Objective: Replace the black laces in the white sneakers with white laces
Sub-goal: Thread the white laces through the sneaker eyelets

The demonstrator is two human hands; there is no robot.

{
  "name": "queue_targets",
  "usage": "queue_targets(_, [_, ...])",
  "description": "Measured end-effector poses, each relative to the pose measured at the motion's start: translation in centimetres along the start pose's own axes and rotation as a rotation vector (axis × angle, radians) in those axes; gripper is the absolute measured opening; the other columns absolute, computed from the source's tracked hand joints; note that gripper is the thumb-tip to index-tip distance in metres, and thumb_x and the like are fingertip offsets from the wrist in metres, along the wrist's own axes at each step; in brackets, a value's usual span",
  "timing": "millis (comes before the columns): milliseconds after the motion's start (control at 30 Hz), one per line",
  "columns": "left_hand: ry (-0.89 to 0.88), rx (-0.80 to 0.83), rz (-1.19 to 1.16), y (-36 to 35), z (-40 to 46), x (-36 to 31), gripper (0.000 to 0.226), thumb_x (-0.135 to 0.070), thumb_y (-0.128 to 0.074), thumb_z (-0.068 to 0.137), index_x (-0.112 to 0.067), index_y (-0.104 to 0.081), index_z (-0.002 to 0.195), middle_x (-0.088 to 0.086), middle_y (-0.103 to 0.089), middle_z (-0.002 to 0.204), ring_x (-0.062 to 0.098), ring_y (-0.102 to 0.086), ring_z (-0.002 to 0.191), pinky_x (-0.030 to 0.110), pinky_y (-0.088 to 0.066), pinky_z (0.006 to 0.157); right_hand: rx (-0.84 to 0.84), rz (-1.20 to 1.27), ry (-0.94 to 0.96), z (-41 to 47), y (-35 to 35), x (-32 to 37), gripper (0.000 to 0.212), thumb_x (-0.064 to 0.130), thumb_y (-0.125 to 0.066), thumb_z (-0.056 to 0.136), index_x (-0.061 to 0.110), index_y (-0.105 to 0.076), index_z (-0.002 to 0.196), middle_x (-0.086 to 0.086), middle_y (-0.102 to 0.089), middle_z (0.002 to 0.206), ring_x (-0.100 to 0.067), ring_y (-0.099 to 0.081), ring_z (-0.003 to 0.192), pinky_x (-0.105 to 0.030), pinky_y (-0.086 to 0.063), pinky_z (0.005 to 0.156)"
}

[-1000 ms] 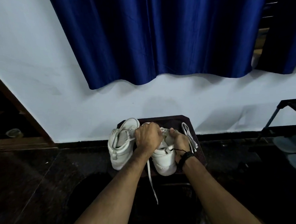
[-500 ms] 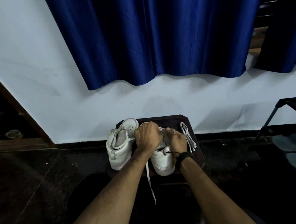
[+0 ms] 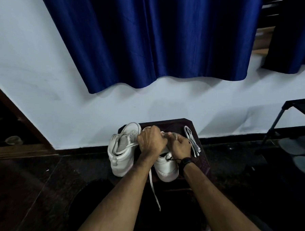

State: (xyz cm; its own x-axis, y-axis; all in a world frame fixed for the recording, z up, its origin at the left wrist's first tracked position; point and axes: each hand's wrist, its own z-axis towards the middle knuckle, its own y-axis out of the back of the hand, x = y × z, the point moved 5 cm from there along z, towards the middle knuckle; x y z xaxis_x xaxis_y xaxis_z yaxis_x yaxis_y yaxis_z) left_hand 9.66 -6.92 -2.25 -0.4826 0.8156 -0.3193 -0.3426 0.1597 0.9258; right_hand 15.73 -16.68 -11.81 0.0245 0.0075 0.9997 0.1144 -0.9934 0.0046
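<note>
Both sets of fingers are bunched up tight over the front of the right sneaker (image 3: 165, 166). The left hand (image 3: 151, 141) is curled into a fist on top of it, and the right hand (image 3: 181, 146) is curled in just beside it, knuckles nearly touching. They look clamped on the white lace (image 3: 154, 189), but the actual pinch is hidden under the knuckles, so I can't tell which eyelet they're on.

Both shoes sit side by side on the little dark desk (image 3: 201, 162) by the wall. The left sneaker (image 3: 121, 154) already has white lace in it, loose.

What I'd worry about:
- One long tail of lace hangs off the desk's front edge toward the floor. Pull hard on the other end and that tail could slide right through an eyelet, or the ends come out uneven.
- The right sneaker's heel sits near the desk edge, so a tug toward the body could drag it off.
- A flat lace can twist inside an eyelet when you can't see it under your own hands.
- The spare lace bundle (image 3: 192, 141) lies just beside the right hand, so a wrist could knock it off.

Brands or writing: nothing readable. There's a dark mark on each shoe's side, too small to make out.
</note>
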Motion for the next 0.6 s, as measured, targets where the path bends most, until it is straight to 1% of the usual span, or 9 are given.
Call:
queue_targets(67, [0.013, 0.001, -0.014, -0.1, 0.1, 0.1, 0.024, -0.032, -0.062, 0.081, -0.02, -0.074, 0.098, 0.008, -0.073, 0.1, 0.03, -0.067, 0.102, 0.036, -0.051, 0.081, 0.011, 0.004, -0.012, -0.1, 0.0, 0.1, 0.021, 0.045, -0.061, 0.081, 0.031, -0.076, 0.076, 0.01, -0.072, 0.071, -0.013, -0.066, 0.078, -0.04, -0.054, 0.085])
queue_targets(167, [0.015, 0.0, -0.03, -0.3, 0.2, 0.2, 0.022, -0.029, -0.062, 0.08, -0.02, -0.074, 0.097, 0.007, -0.073, 0.1, 0.03, -0.067, 0.102, 0.036, -0.052, 0.081, 0.038, 0.016, -0.061, 0.1, -0.1, -0.1, 0.034, 0.057, -0.059, 0.072, 0.03, -0.077, 0.084, 0.006, -0.075, 0.079, -0.017, -0.07, 0.089, -0.043, -0.054, 0.09])
queue_targets(300, [-0.049, -0.012, -0.002, -0.5, 0.3, 0.0, 0.023, -0.033, -0.059, 0.085, -0.019, -0.074, 0.097, 0.009, -0.073, 0.1, 0.031, -0.066, 0.102, 0.037, -0.052, 0.081, 0.046, -0.08, 0.0, 0.0, 0.0, 0.5, 0.028, 0.05, -0.062, 0.077, 0.027, -0.077, 0.086, 0.005, -0.075, 0.079, -0.018, -0.069, 0.088, -0.044, -0.054, 0.087])
queue_targets(367, [-0.062, -0.017, 0.003, -0.5, 0.3, -0.1, 0.024, -0.034, -0.059, 0.086, -0.019, -0.074, 0.097, 0.009, -0.073, 0.099, 0.031, -0.066, 0.101, 0.037, -0.052, 0.08, 0.051, -0.095, 0.021, -0.2, 0.1, 0.7, 0.031, 0.054, -0.062, 0.075, 0.029, -0.077, 0.086, 0.006, -0.075, 0.079, -0.018, -0.069, 0.089, -0.045, -0.054, 0.087])
queue_targets(433, [-0.07, -0.021, 0.01, -0.6, 0.3, -0.1, 0.023, -0.035, -0.057, 0.087, -0.02, -0.073, 0.095, 0.008, -0.073, 0.097, 0.031, -0.067, 0.099, 0.037, -0.051, 0.078, 0.076, -0.099, 0.006, -0.4, 0.0, 0.6, 0.042, 0.066, -0.059, 0.076, 0.029, -0.076, 0.086, 0.004, -0.075, 0.081, -0.017, -0.069, 0.091, -0.045, -0.054, 0.089])
queue_targets(500, [-0.101, -0.036, 0.028, -0.8, 0.2, 0.0, 0.02, -0.033, -0.056, 0.089, -0.022, -0.072, 0.095, 0.006, -0.073, 0.097, 0.03, -0.067, 0.099, 0.037, -0.05, 0.078, 0.096, -0.043, -0.079, -0.8, 0.3, 0.7, 0.067, 0.082, -0.043, 0.079, 0.025, -0.078, 0.085, -0.001, -0.075, 0.085, -0.018, -0.069, 0.092, -0.041, -0.053, 0.089])
queue_targets(533, [-0.119, -0.047, 0.03, -0.9, 0.2, 0.1, 0.019, -0.032, -0.057, 0.09, -0.024, -0.072, 0.097, 0.006, -0.073, 0.098, 0.029, -0.066, 0.1, 0.037, -0.049, 0.08, 0.088, 0.024, -0.149, -0.9, 0.5, 1.0, 0.074, 0.081, -0.034, 0.084, 0.021, -0.078, 0.084, -0.003, -0.075, 0.086, -0.018, -0.069, 0.09, -0.036, -0.053, 0.088])
queue_targets(567, [-0.135, -0.056, 0.03, -0.9, 0.1, 0.2, 0.018, -0.032, -0.058, 0.091, -0.026, -0.072, 0.099, 0.005, -0.072, 0.1, 0.029, -0.066, 0.101, 0.037, -0.048, 0.081, 0.09, 0.107, -0.222, -0.9, 0.8, 1.1, 0.073, 0.073, -0.031, 0.092, 0.017, -0.078, 0.085, -0.006, -0.075, 0.087, -0.019, -0.069, 0.088, -0.033, -0.053, 0.085])
queue_targets(600, [-0.148, -0.065, 0.038, -1.0, 0.2, 0.3, 0.017, -0.033, -0.057, 0.092, -0.027, -0.071, 0.101, 0.004, -0.072, 0.101, 0.028, -0.065, 0.102, 0.037, -0.048, 0.083, 0.106, 0.175, -0.257, -0.7, 0.9, 1.2, 0.064, 0.058, -0.036, 0.099, 0.011, -0.078, 0.087, -0.01, -0.075, 0.088, -0.021, -0.07, 0.087, -0.031, -0.053, 0.083])
